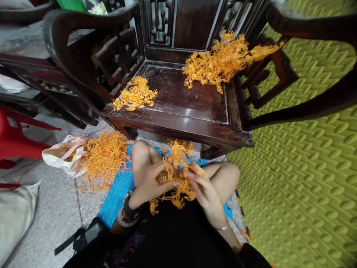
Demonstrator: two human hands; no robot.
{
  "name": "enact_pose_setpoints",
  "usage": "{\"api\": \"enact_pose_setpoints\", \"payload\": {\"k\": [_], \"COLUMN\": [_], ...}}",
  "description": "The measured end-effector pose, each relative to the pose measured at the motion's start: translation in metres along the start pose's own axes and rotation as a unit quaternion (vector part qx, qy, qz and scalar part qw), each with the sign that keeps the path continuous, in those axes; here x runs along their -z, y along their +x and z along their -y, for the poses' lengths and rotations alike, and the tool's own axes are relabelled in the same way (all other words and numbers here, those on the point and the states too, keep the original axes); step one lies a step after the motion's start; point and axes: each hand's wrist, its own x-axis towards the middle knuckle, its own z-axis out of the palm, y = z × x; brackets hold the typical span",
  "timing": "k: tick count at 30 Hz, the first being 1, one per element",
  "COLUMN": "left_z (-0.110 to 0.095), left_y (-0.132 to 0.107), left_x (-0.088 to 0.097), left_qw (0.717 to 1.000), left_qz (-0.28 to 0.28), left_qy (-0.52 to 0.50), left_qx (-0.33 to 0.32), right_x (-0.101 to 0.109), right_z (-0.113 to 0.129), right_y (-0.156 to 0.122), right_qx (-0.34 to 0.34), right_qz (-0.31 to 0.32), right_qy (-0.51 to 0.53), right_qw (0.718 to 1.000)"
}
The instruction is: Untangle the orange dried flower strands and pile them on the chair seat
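As left hand (pixel 153 182) cups spidery orange plastic-looking pieces (pixel 186 190) | right hand (pixel 205 189) grips them opposite | likely to steady them from both sides

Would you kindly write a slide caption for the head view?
Left hand and right hand hold orange pieces before a dark wooden chair bearing more.
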Motion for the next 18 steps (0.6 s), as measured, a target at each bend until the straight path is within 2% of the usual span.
{"api": "enact_pose_setpoints", "payload": {"k": [3,5,8,10,12,15,18], "left_z": [0.001,0.002,0.004,0.005,0.006,0.006,0.010], "left_y": [0.000,-0.001,-0.003,-0.005,-0.007,-0.009,-0.014], "left_x": [0.001,0.004,0.011,0.015,0.016,0.012,0.006], "left_qw": [0.998,0.995,0.992,0.992,0.992,0.987,0.977], "left_qz": [-0.005,-0.023,-0.054,-0.075,-0.090,-0.098,-0.109], "left_qy": [-0.020,-0.007,-0.004,-0.039,-0.079,-0.122,-0.156], "left_qx": [-0.056,-0.093,-0.117,-0.096,-0.050,0.036,0.097], "right_x": [0.001,0.003,0.008,0.010,0.011,0.009,0.009], "right_z": [-0.002,0.000,0.010,0.018,0.027,0.035,0.033], "right_y": [0.006,0.007,0.005,0.004,0.004,0.004,0.003], "right_qx": [-0.024,-0.051,-0.136,-0.169,-0.171,-0.142,-0.096], "right_qz": [0.001,0.028,0.092,0.112,0.114,0.100,0.061], "right_qy": [0.124,0.157,0.177,0.164,0.120,0.000,-0.136], "right_qw": [0.992,0.986,0.970,0.965,0.971,0.985,0.984]}}
